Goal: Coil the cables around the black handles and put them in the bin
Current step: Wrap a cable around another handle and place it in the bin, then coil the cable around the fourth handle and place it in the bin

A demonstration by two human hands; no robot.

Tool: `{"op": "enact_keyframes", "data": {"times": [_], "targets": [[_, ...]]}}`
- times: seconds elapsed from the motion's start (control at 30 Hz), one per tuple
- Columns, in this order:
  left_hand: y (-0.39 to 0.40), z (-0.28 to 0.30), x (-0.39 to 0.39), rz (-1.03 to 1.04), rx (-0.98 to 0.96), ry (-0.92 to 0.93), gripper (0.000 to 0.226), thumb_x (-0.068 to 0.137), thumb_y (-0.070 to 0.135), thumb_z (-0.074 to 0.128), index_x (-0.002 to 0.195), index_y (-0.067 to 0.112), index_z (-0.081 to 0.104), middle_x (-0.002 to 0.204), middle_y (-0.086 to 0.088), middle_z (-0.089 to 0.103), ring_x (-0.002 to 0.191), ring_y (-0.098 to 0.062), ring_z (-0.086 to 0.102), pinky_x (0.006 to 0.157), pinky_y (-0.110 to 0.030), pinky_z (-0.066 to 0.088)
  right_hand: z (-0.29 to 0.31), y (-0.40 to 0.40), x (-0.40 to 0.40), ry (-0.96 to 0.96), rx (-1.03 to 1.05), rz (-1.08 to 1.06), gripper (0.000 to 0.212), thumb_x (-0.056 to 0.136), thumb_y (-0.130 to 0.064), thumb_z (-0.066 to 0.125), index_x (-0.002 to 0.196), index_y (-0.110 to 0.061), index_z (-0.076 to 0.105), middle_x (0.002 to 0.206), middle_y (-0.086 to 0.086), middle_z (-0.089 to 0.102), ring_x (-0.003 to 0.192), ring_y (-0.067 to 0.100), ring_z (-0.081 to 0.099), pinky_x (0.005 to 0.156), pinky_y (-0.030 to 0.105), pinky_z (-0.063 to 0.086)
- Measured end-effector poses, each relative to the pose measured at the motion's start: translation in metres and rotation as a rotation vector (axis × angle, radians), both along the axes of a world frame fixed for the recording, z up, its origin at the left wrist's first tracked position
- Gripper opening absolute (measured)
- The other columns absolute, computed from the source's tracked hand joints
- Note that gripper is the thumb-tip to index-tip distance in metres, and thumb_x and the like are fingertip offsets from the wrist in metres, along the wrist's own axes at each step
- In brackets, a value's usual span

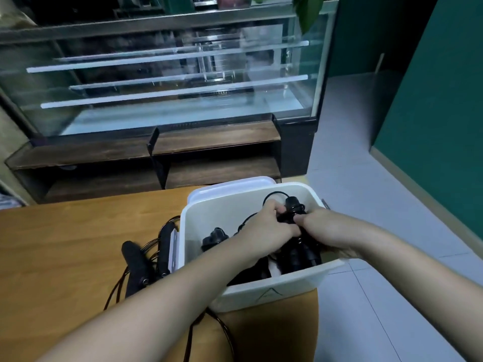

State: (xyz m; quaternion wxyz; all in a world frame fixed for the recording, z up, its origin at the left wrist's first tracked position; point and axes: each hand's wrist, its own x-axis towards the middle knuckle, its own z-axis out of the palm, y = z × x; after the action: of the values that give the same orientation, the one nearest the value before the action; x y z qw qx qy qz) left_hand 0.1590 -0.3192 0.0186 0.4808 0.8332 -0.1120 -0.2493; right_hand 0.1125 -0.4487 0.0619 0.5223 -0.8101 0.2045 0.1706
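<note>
Coiled handle (291,211) held over the white bin (264,291).
Left hand (264,226) and right hand (317,226) both curl fingers around it. More handles (298,256) lie inside the bin; uncoiled handles (136,262) and cables (117,288) lie left of the bin, on the table (65,244).

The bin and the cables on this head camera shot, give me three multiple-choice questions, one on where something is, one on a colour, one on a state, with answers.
1. Where do the two loose black handles lie?
A. on the wooden table, left of the bin
B. on the floor
C. on the glass shelf

2. What colour is the bin?
A. green
B. white
C. brown

3. What are the two hands doing?
A. resting flat on the table
B. both gripping a black handle bundle over the bin
C. lifting the bin

Answers: 1 A, they lie beside its left wall. 2 B, its walls and rim are white. 3 B, the left hand and right hand curl round the black handle bundle.
</note>
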Motion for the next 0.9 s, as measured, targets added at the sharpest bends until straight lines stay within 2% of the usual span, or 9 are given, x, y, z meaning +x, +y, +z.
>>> {"op": "enact_keyframes", "data": {"times": [0.1,0.17,0.27,0.4,0.5,0.6,0.73,0.8,0.9], "targets": [[0.003,-0.002,0.002,-0.037,0.063,-0.03,0.058,0.063,0.047,0.077,0.106,0.031,0.042,0.098,0.001,0.069,0.08,-0.021,0.063,0.082,-0.041,0.057,0.003,0.006,0.003,-0.024,-0.452,0.148,0.033,0.104,-0.018,0.036,0.073,-0.013,0.048,0.076,0.004,0.049,0.082,0.028,0.052,0.054,0.019,0.034],[0.002,-0.002,0.002,-0.069,0.116,-0.106,0.058,0.063,0.052,0.075,0.105,0.031,0.041,0.098,0.006,0.066,0.087,-0.02,0.06,0.089,-0.04,0.053,0.003,0.008,0.005,-0.057,-0.704,0.22,0.037,0.101,-0.017,0.044,0.066,-0.018,0.033,0.07,0.001,0.037,0.084,0.028,0.05,0.054,0.027,0.034],[-0.002,-0.001,0.004,-0.111,0.135,-0.177,0.054,0.064,0.05,0.075,0.102,0.03,0.042,0.104,0.005,0.069,0.097,-0.023,0.061,0.093,-0.043,0.052,0.011,0.014,0.002,-0.12,-0.973,0.217,0.036,0.095,-0.009,0.049,0.067,-0.017,0.027,0.07,0.0,0.028,0.078,0.026,0.046,0.064,0.029,0.037],[-0.004,0.002,0.01,-0.129,0.146,-0.183,0.06,0.065,0.042,0.09,0.11,0.034,0.052,0.087,0.009,0.062,0.081,-0.016,0.057,0.076,-0.033,0.05,0.014,0.011,0.001,-0.151,-1.071,0.209,0.004,0.092,-0.013,0.053,0.096,-0.015,0.054,0.069,-0.002,0.028,0.074,0.025,0.041,0.064,0.029,0.035],[-0.002,0.002,0.006,-0.152,0.125,-0.177,0.074,0.064,0.035,0.095,0.126,0.036,0.055,0.077,0.019,0.054,0.075,-0.009,0.057,0.071,-0.021,0.045,0.006,0.005,0.001,-0.158,-1.078,0.271,0.024,0.095,-0.023,0.052,0.116,-0.018,0.062,0.069,-0.003,0.028,0.075,0.026,0.043,0.063,0.028,0.036],[-0.001,0.0,-0.003,-0.184,0.102,-0.203,0.075,0.067,0.03,0.094,0.13,0.033,0.054,0.074,0.019,0.051,0.067,0.0,0.05,0.058,-0.011,0.036,0.006,0.002,0.0,-0.152,-1.011,0.353,0.029,0.093,-0.03,0.057,0.118,-0.016,0.061,0.075,-0.002,0.037,0.079,0.026,0.046,0.066,0.028,0.038],[0.005,0.01,-0.002,-0.188,0.069,-0.117,0.074,0.071,0.016,0.091,0.134,0.033,0.056,0.07,0.017,0.059,0.068,-0.013,0.059,0.07,-0.024,0.051,0.007,0.006,-0.007,-0.16,-1.094,0.432,0.032,0.095,-0.027,0.055,0.125,-0.016,0.055,0.11,0.008,0.06,0.1,0.027,0.06,0.073,0.025,0.034],[0.013,0.018,0.002,-0.159,-0.003,-0.036,0.075,0.078,0.003,0.084,0.139,0.033,0.054,0.063,0.007,0.067,0.057,-0.019,0.063,0.065,-0.033,0.059,0.007,0.005,-0.009,-0.165,-1.051,0.393,0.03,0.096,-0.028,0.056,0.122,-0.015,0.057,0.102,0.009,0.057,0.094,0.029,0.057,0.072,0.026,0.037],[0.032,0.031,-0.002,-0.092,-0.022,-0.059,0.07,0.086,0.006,0.078,0.147,0.029,0.05,0.08,-0.011,0.073,0.066,-0.026,0.069,0.056,-0.03,0.059,0.008,0.003,-0.014,-0.193,-0.996,0.288,0.009,0.095,-0.026,0.055,0.096,-0.017,0.059,0.085,0.004,0.049,0.074,0.027,0.046,0.065,0.028,0.04]]}}
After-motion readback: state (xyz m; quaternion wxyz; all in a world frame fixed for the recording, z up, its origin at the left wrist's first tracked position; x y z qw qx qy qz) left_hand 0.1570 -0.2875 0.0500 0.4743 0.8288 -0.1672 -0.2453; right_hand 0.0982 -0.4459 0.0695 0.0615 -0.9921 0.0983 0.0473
